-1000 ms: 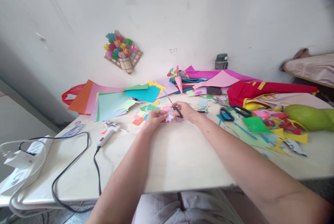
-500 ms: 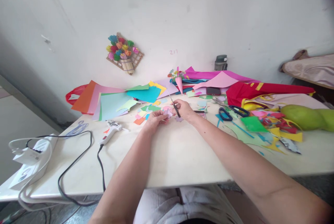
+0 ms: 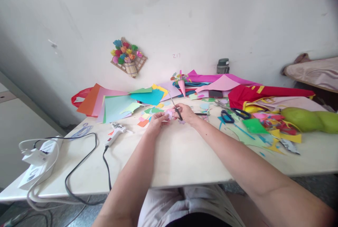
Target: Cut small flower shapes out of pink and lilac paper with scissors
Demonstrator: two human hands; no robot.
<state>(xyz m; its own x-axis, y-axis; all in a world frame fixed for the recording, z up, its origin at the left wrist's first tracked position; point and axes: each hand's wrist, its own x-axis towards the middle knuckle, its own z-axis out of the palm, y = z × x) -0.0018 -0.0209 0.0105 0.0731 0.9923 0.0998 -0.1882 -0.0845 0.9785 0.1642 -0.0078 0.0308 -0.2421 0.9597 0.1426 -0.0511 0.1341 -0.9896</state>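
Near the middle of the table, my left hand (image 3: 157, 121) pinches a small pale purple paper piece (image 3: 169, 114). My right hand (image 3: 185, 113) is closed on a thin tool with a dark handle (image 3: 178, 114) and a slim metal upper part that points up and to the left. Its fingertips are beside the purple paper; whether they touch it is too small to tell. Another small purple cutout (image 3: 182, 122) lies just below my right hand. Colored paper scraps (image 3: 144, 123) are scattered left of my left hand.
A white glue gun (image 3: 114, 136) with a black cord lies left, near a power strip (image 3: 39, 167). Large paper sheets (image 3: 116, 107) cover the back left. Blue-handled scissors (image 3: 227, 116), a green packet (image 3: 255, 126) and red fabric (image 3: 245, 96) are on the right. A paper-flower cone (image 3: 181, 87) stands behind.
The camera view has shifted slightly, so the table's left-side items appear a little further right. Both hands keep nearly the same position, and the purple paper in my left hand has turned slightly.
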